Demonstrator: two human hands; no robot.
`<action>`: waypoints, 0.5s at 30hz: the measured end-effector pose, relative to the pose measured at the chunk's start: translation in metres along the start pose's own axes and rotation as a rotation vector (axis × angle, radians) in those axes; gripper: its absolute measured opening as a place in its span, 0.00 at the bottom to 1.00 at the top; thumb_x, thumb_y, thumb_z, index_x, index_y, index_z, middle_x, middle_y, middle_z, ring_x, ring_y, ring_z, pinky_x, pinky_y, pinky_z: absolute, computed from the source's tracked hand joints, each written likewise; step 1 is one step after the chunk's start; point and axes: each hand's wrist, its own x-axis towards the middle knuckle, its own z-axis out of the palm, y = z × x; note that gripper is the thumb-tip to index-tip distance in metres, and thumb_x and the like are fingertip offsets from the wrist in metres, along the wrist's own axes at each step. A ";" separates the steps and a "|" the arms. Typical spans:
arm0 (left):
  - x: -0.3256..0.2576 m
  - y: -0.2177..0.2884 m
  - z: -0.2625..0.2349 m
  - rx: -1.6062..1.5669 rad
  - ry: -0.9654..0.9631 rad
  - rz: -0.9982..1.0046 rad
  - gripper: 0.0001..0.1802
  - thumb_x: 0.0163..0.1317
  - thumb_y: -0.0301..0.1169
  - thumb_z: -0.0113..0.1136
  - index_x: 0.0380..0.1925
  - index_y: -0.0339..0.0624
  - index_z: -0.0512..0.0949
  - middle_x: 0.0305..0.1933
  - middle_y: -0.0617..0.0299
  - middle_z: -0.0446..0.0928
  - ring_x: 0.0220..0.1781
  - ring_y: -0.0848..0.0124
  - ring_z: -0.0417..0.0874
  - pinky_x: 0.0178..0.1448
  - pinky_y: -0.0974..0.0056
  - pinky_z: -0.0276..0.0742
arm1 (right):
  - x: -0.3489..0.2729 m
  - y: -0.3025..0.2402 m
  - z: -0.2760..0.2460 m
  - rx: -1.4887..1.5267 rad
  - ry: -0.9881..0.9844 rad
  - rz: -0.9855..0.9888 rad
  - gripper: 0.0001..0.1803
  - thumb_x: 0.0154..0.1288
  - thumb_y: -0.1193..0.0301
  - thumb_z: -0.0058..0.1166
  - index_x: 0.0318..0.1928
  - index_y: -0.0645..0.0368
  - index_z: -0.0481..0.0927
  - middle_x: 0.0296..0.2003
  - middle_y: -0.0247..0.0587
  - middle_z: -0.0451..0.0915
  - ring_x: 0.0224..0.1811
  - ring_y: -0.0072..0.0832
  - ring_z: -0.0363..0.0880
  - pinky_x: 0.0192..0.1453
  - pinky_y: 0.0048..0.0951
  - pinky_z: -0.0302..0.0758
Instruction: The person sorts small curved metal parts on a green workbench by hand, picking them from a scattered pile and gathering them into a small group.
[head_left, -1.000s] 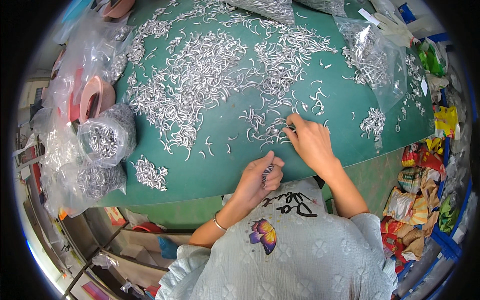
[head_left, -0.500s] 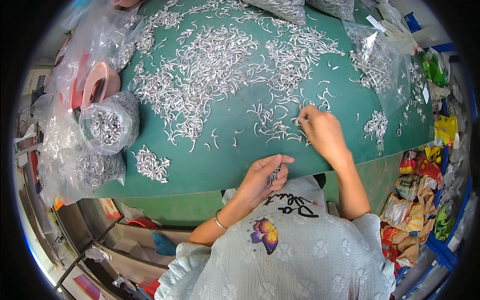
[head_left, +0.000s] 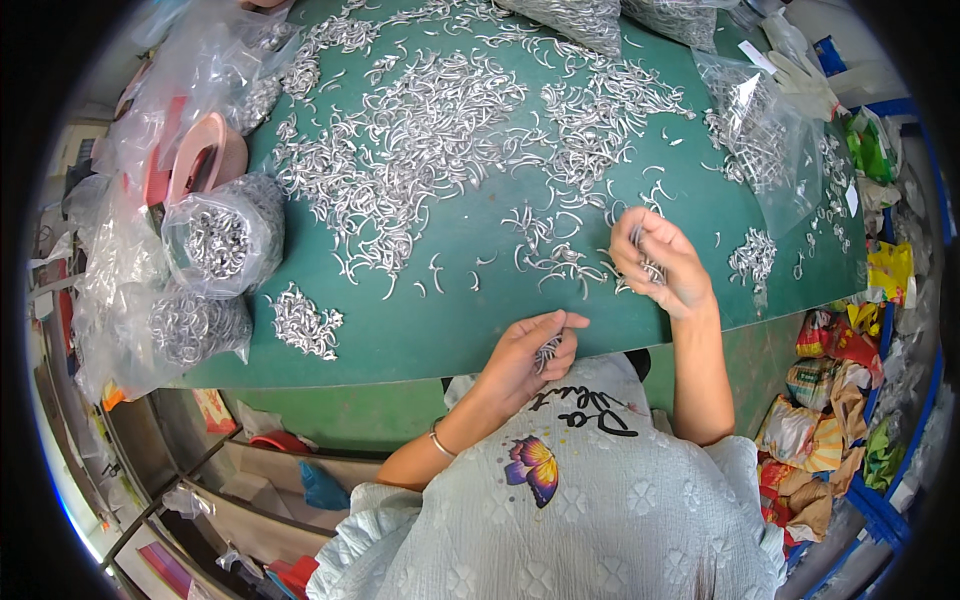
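Nearest, the left hand [head_left: 520,358] barely shifts, fingers curled around a clutch of curved silver pieces [head_left: 547,352]. Just beyond, here's the change: the right hand [head_left: 672,268] has rolled over from palm-down, fingers now folded in around more silver pieces [head_left: 650,270]. To its left, a loose cluster [head_left: 548,248] lies on the green table [head_left: 450,335]; farther off sprawls the broad heap [head_left: 430,130], looking unchanged.

Left hand [head_left: 528,352], curled, hides most of its metal pieces [head_left: 547,352]; count unclear. Right hand [head_left: 665,265], 2 o'clock from it, partly covers more pieces (number also unreadable). Filled bags [head_left: 578,20], 1 o'clock, cut by top edge. Pink container [head_left: 228,158], 10 o'clock, partly behind clear bag [head_left: 260,215]. Shirt [head_left: 590,520], 6 o'clock, cut by bottom edge.
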 end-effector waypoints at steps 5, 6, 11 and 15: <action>-0.001 -0.001 0.001 -0.011 0.021 0.011 0.15 0.68 0.36 0.45 0.40 0.35 0.73 0.19 0.68 0.61 0.18 0.80 0.57 0.20 0.75 0.54 | 0.007 0.026 0.014 -1.380 0.389 -0.238 0.04 0.56 0.73 0.57 0.29 0.60 0.77 0.22 0.37 0.77 0.21 0.32 0.74 0.23 0.32 0.68; -0.001 0.000 0.001 -0.013 0.025 0.016 0.14 0.68 0.36 0.45 0.39 0.35 0.73 0.19 0.68 0.61 0.18 0.80 0.57 0.20 0.75 0.54 | 0.009 0.029 0.019 -1.609 0.438 -0.342 0.04 0.55 0.73 0.57 0.30 0.60 0.77 0.24 0.41 0.78 0.23 0.38 0.76 0.25 0.36 0.70; -0.003 -0.001 -0.001 -0.017 0.045 0.029 0.14 0.68 0.35 0.45 0.38 0.35 0.73 0.18 0.70 0.58 0.18 0.81 0.55 0.19 0.76 0.52 | 0.008 0.020 0.009 -1.592 0.391 -0.309 0.04 0.56 0.74 0.55 0.28 0.60 0.74 0.23 0.43 0.77 0.24 0.39 0.76 0.27 0.37 0.70; -0.005 0.000 -0.001 -0.034 0.054 0.035 0.14 0.68 0.35 0.45 0.38 0.35 0.73 0.18 0.70 0.58 0.18 0.81 0.55 0.19 0.76 0.52 | -0.005 0.005 -0.007 -0.923 0.293 -0.152 0.06 0.63 0.74 0.50 0.29 0.61 0.72 0.24 0.28 0.71 0.20 0.12 0.61 0.19 0.16 0.58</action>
